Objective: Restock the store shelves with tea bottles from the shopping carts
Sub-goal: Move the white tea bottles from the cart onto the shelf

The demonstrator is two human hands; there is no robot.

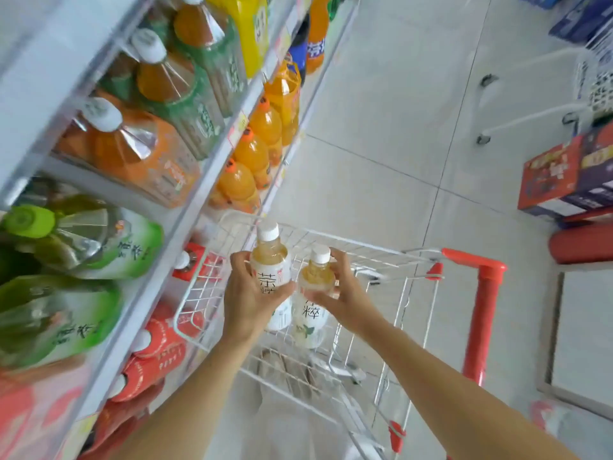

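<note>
Pale-amber tea fills both bottles, each upright above the shopping cart (pixel 331 293). Left of the cart stand the shelves (pixel 185 207); the left hand (pixel 255 297), nearer them, clamps one tea bottle (pixel 270 260), the right hand (pixel 341 293) the other bottle (pixel 315 277).

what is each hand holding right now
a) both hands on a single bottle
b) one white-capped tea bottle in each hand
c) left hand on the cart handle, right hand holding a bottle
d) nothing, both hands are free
b: the left hand grips one white-capped tea bottle and the right hand grips a second bottle, both held above the wire cart, whose red handle is untouched.
</note>
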